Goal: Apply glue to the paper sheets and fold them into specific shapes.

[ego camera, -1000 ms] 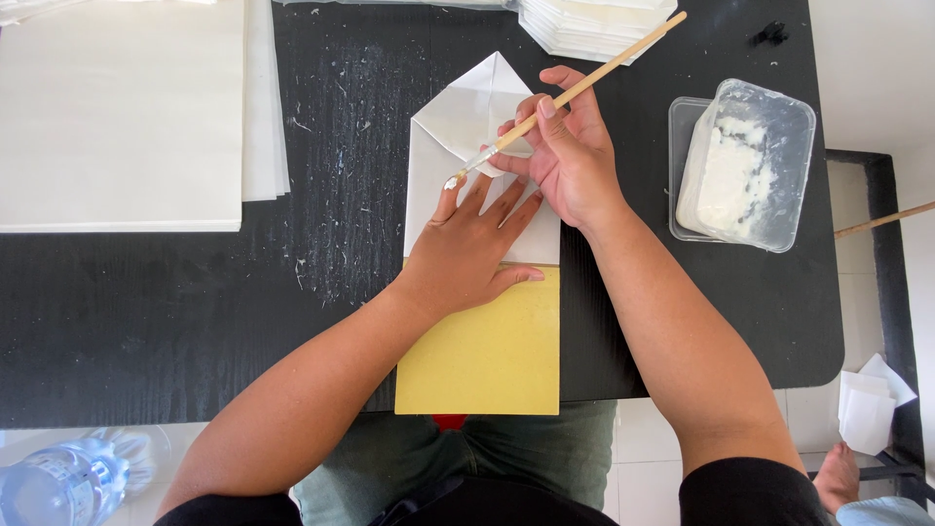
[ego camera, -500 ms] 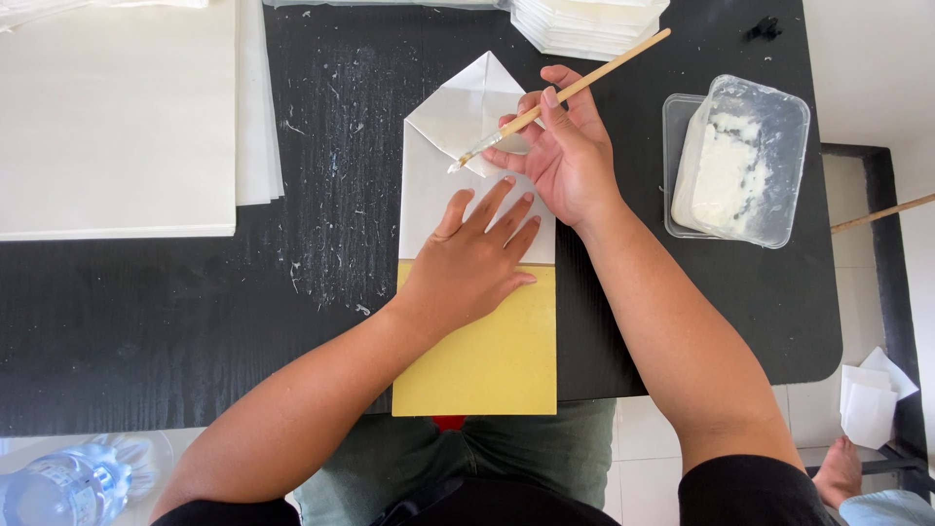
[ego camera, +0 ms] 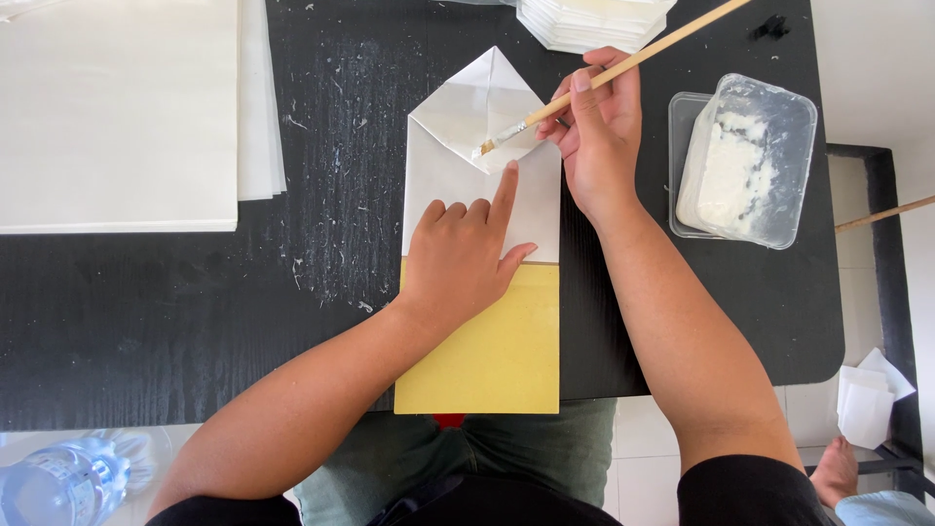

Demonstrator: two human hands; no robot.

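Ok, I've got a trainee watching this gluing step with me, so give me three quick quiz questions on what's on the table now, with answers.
1. True or false: the left hand presses flat on the folded white paper, one finger pointing up.
2. Which tool does the right hand hold? A) scissors B) wooden-handled brush C) ruler
3. Fill in: the plastic tub of white paste sits to the ___ of the right hand.

Key:
1. True.
2. B: the brush has its tip on the folded flap.
3. Right, on the black table; a yellow sheet lies under the paper's lower end.
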